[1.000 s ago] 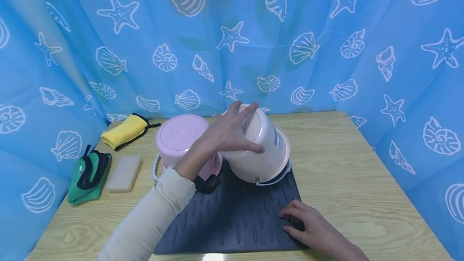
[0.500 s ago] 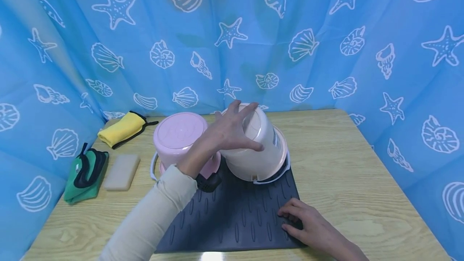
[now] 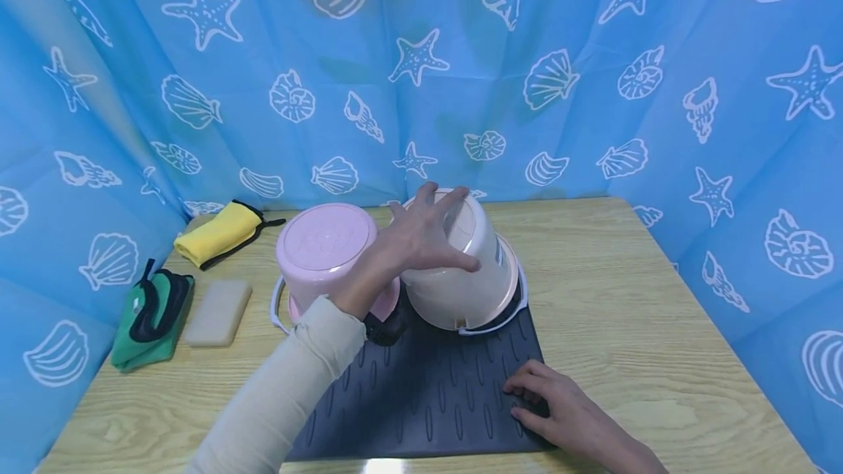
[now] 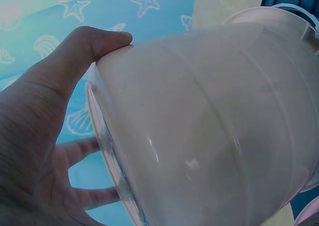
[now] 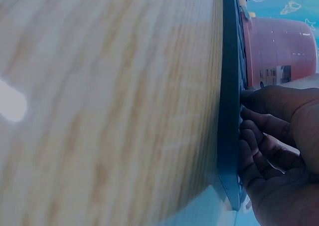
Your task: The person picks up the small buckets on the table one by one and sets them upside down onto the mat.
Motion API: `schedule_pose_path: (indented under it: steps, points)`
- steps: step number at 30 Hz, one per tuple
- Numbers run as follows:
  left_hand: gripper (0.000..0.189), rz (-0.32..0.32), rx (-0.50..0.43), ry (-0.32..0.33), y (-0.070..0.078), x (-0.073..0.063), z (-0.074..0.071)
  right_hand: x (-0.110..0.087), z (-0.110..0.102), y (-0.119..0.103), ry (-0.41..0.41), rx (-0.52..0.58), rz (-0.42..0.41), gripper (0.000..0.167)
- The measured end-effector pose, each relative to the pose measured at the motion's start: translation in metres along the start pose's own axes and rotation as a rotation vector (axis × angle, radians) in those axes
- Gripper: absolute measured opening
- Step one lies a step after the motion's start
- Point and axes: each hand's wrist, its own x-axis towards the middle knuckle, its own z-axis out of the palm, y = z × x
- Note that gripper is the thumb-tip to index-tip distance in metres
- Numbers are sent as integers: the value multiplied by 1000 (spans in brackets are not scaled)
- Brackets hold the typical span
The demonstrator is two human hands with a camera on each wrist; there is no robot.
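A cream bucket [image 3: 457,291] stands upside down and tilted on the dark ribbed mat [image 3: 421,415], its rim toward the right. My left hand [image 3: 415,240] grips it by the base: in the left wrist view the thumb presses the side wall of the bucket [image 4: 199,121] while the fingers spread over the bottom. Just left of it, partly behind my left forearm, is an upturned pink bucket [image 3: 326,236] with a pale handle. Near the mat's right front edge my right hand [image 3: 560,408] rests with loosely curled fingers, nothing held in it.
On the wooden table [image 3: 645,298], to the left, lie a folded yellow cloth [image 3: 220,235], a green cloth [image 3: 150,320] with black trim and a pale sponge [image 3: 219,313]. A blue shell-print curtain [image 3: 421,108] hangs behind and at both sides.
The head view has shifted slightly. Both hands and the cream bucket stay essentially in place.
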Motion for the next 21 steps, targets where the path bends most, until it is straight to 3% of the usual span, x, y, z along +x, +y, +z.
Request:
schedule_pose_path:
  steps: [6, 21]
  points:
    - [106, 2, 23, 0, 1, 4, 0, 0, -1, -1, -24, 2, 42, 21]
    - [105, -6, 30, -21, 7, 14, 1, 0, -2, 0, -10, 3, 9, 21]
